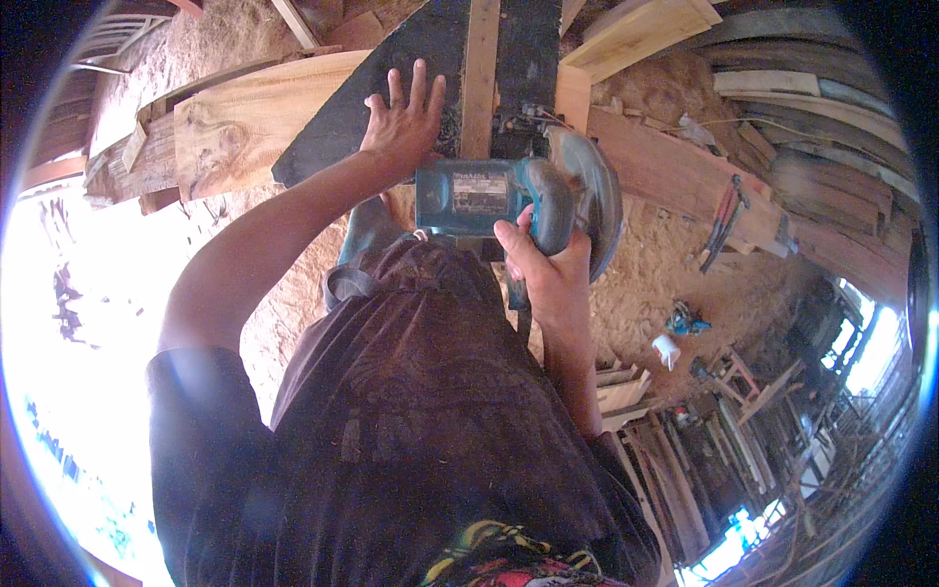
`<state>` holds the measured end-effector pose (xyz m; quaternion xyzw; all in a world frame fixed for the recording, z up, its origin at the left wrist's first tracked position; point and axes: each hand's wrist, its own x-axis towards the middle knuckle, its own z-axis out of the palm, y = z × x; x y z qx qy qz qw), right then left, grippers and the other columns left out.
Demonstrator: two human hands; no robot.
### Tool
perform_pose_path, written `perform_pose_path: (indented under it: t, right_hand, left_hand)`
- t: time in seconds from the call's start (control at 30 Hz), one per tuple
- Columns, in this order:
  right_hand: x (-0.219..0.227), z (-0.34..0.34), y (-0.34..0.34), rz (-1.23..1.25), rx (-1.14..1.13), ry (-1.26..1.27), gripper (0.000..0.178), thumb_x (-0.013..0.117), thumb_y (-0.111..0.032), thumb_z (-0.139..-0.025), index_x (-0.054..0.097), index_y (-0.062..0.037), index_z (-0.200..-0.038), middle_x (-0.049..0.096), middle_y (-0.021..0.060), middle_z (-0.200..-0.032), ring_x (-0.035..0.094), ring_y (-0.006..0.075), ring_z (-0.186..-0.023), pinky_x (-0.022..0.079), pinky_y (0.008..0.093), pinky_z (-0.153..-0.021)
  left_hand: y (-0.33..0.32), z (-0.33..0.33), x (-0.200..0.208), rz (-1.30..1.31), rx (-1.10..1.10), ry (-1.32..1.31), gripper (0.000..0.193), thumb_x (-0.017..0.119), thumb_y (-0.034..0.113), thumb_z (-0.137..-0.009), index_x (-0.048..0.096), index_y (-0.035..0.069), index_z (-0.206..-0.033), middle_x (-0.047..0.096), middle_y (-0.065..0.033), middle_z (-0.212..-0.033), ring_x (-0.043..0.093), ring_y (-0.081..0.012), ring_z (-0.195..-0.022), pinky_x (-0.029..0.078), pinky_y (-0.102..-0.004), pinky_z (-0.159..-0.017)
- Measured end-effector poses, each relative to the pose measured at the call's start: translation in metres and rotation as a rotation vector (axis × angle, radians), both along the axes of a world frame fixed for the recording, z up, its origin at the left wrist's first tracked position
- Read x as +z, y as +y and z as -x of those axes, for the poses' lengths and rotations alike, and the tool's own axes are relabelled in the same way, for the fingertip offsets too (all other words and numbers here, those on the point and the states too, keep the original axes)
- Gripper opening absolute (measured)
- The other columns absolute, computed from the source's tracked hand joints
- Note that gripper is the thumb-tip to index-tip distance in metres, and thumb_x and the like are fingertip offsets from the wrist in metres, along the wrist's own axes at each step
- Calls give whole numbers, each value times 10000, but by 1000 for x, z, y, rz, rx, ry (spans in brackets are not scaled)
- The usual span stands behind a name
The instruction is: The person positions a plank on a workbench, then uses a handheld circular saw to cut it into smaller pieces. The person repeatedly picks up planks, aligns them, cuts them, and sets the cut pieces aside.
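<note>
Teal circular saw with rounded grey guard sits at the black flat board's six-o'clock end, eleven o'clock from the nearer right hand curled round its handle; left hand splayed on the board, ten o'clock of the saw; tan wooden strip runs twelve-to-six.

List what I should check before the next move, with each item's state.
1. Right hand on the saw's handle: ok, gripping it.
2. Left hand on the black board, at the motor side, away from the guard: ok, palm down, fingers spread.
3. Blade stopped: cannot tell, hidden.
4. Shirt clear of the saw: cannot tell; it hangs close below the motor.
5. Red-handled tool away from the saw: ok, well off to the right.
</note>
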<state>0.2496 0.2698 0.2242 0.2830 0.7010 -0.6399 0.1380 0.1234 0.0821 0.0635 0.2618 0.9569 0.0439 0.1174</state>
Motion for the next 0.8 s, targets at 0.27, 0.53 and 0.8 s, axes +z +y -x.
perform_pose_path:
  t: [0.27, 0.53, 0.8]
  right_hand:
    - [6, 17, -2, 49, -2, -18, 192, 752, -61, -910, 576, -42, -985, 535, -17, -700, 492, 72, -555, 378, 243, -515]
    - [5, 32, -2, 61, -18, -32, 200, 761, -51, -899, 576, -43, -976, 537, -14, -695, 494, 75, -548, 379, 243, -509]
    - [1, 44, -1, 51, -16, -4, 202, 772, -52, -890, 581, -45, -955, 537, -16, -695, 492, 74, -538, 375, 236, -502]
  left_hand:
    - [-5, -1, 1, 45, -31, -17, 1029, 777, 218, -802, 182, 77, -1630, 122, -279, -1683, 333, -571, -1435, 429, -676, -950]
    - [-13, -6, -8, 4, -74, 61, 909, 631, 405, -912, 187, 79, -1635, 96, -277, -1692, 280, -576, -1457, 424, -641, -939]
    - [-14, -7, -2, -27, -103, 64, 935, 662, 471, -890, 250, 54, -1619, 108, -299, -1672, 277, -610, -1436, 437, -643, -955]
